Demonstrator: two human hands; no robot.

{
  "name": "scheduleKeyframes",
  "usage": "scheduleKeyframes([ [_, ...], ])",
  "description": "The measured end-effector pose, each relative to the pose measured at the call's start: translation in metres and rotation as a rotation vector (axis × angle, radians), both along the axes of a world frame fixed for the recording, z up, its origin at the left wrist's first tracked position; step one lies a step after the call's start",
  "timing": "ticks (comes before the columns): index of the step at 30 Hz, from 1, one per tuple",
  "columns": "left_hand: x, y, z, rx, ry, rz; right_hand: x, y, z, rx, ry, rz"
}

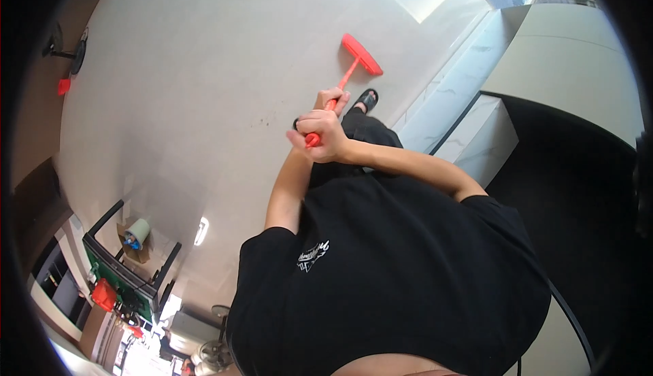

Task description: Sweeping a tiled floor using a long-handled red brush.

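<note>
A red broom point(361, 54) reaches away from me, its wide head against the pale floor point(229, 44). My right hand point(324, 134) is closed round the top end of its handle. Further down the handle, my left hand point(331, 99) grips it too, partly hidden behind the right one. A dark band shows near my left wrist. Just below the broom head is my foot in a black sandal point(368, 100). Small dark specks point(262, 121) lie on the floor left of my hands.
A marble-patterned base point(433, 85) and pale panels point(556, 60) run along the right. At lower left stand a green-topped table point(89, 253) with a red item point(103, 294), a pale green bin point(137, 232) and a fan point(211, 353). Another red object point(64, 87) is at far left.
</note>
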State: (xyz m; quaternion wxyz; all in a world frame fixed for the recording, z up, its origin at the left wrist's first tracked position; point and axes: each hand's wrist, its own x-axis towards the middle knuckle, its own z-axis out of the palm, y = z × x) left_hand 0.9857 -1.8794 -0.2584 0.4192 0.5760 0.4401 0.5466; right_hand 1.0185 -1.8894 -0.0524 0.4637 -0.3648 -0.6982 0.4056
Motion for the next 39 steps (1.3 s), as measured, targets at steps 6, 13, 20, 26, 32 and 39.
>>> scheduleKeyframes([
  [6, -0.067, -0.017, 0.06, 0.013, -0.052, -0.026, -0.049, -0.017, 0.025, -0.05, 0.236, 0.196],
  [13, -0.157, -0.091, 0.114, -0.192, 0.194, 0.039, -0.103, -0.066, 0.066, -0.141, 0.271, 0.473],
  [20, -0.187, -0.127, 0.157, -0.361, 0.26, 0.026, -0.12, -0.089, 0.086, -0.174, 0.243, 0.65],
  [26, -0.17, -0.124, 0.172, -0.322, 0.199, 0.12, -0.091, -0.074, 0.112, -0.157, 0.374, 0.589],
  [32, -0.091, -0.061, 0.19, -0.11, 0.111, 0.102, -0.025, -0.039, 0.14, -0.028, 0.469, 0.383],
  [39, 0.046, 0.042, 0.205, -0.105, 0.013, -0.102, 0.055, 0.021, 0.147, 0.247, 0.378, -0.042],
])
